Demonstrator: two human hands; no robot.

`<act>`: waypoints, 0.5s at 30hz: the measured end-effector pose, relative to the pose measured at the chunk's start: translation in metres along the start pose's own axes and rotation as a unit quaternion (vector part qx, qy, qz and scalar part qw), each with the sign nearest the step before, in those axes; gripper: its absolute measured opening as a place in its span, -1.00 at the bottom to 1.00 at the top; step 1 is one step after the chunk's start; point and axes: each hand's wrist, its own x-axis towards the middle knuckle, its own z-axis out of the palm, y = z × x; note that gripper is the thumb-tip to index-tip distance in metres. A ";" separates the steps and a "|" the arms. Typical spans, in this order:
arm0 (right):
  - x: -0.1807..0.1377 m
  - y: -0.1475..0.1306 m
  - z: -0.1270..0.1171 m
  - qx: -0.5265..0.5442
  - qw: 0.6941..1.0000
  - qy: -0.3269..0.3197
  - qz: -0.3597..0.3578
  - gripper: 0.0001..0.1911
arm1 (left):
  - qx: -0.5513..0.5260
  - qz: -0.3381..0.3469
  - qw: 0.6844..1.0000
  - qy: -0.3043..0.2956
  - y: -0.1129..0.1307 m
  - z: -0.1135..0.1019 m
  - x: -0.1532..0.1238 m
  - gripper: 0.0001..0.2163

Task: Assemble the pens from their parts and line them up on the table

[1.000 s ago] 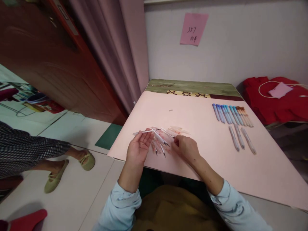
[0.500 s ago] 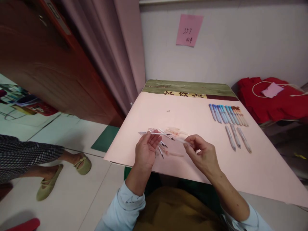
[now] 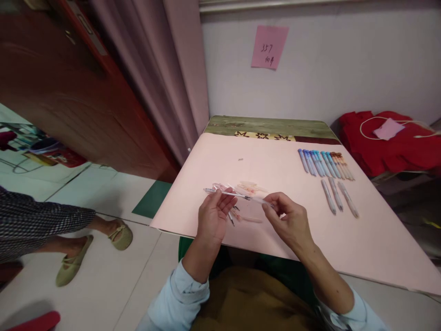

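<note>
At the centre of the frame, the left hand [image 3: 214, 218] was curled, fingertips pinched on a thin white pen refill [image 3: 223, 193] that lay nearly level, its far end sticking out to the left. Just to the right, the right hand [image 3: 292, 221] had thumb and forefinger closed on a clear plastic pen barrel [image 3: 259, 200], whose open end met the refill's dark tip. Both hovered over a pale pink sheet [image 3: 275, 170] covering the table. A small heap of loose pen parts [image 3: 250, 187] lay under and just behind the hands. At the upper right of the sheet sat a tidy row of blue and orange pens [image 3: 324, 163], with three grey pens [image 3: 336, 196] just below it. At the left edge, another person's olive-green shoe [image 3: 120, 234] stood on the floor.
</note>
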 end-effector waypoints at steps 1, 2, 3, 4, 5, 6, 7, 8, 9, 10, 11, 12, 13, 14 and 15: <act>0.000 0.000 0.000 0.001 1.000 0.001 0.001 -0.89 | 0.001 -0.001 1.000 -0.002 -0.001 0.001 -0.001 -0.91; -0.001 0.000 0.000 0.002 1.000 0.003 0.003 -0.89 | 0.003 -0.001 1.000 -0.004 -0.001 0.002 -0.001 -0.91; -0.001 0.000 0.000 0.004 1.000 0.002 0.004 -0.88 | 0.004 -0.001 1.000 -0.005 -0.002 0.002 -0.002 -0.91; -0.001 0.000 0.000 0.005 1.000 0.000 0.003 -0.88 | 0.005 0.000 1.000 -0.006 -0.002 0.003 -0.003 -0.91; -0.001 0.000 -0.001 0.005 1.000 -0.001 0.002 -0.89 | 0.007 0.001 1.000 -0.007 -0.002 0.003 -0.003 -0.91; -0.002 0.000 -0.001 0.005 1.000 -0.001 0.000 -0.89 | 0.008 0.003 1.000 -0.009 -0.002 0.003 -0.004 -0.91; -0.002 -0.001 -0.001 0.005 1.000 0.000 -0.003 -0.89 | 0.009 0.006 1.000 -0.012 -0.002 0.004 -0.004 -0.91; -0.002 -0.001 -0.001 0.005 1.000 0.003 -0.005 -0.89 | 0.011 0.008 1.000 -0.015 -0.002 0.003 -0.004 -0.90; -0.002 -0.002 -0.001 0.003 1.000 0.007 -0.009 -0.90 | 0.013 0.011 1.000 -0.018 -0.002 0.003 -0.005 -0.89; -0.002 -0.002 -0.001 0.000 1.000 0.012 -0.012 -0.90 | 0.016 0.014 1.000 -0.020 -0.002 0.003 -0.005 -0.89; -0.002 -0.002 -0.001 -0.004 1.000 0.015 -0.017 -0.90 | 0.019 0.017 0.999 -0.022 -0.002 0.003 -0.005 -0.88; -0.002 -0.002 -0.001 -0.009 1.000 0.017 -0.023 -0.90 | 0.023 0.020 0.999 -0.023 -0.002 0.003 -0.005 -0.86; -0.001 -0.003 -0.001 -0.013 0.999 0.018 -0.028 -0.90 | 0.026 0.024 0.999 -0.024 -0.001 0.002 -0.004 -0.85; -0.001 -0.003 -0.001 -0.016 0.999 0.018 -0.033 -0.91 | 0.029 0.028 0.999 -0.025 -0.001 0.003 -0.004 -0.84; -0.001 -0.003 -0.001 -0.017 0.999 0.018 -0.036 -0.91 | 0.030 0.031 0.999 -0.025 -0.001 0.003 -0.004 -0.83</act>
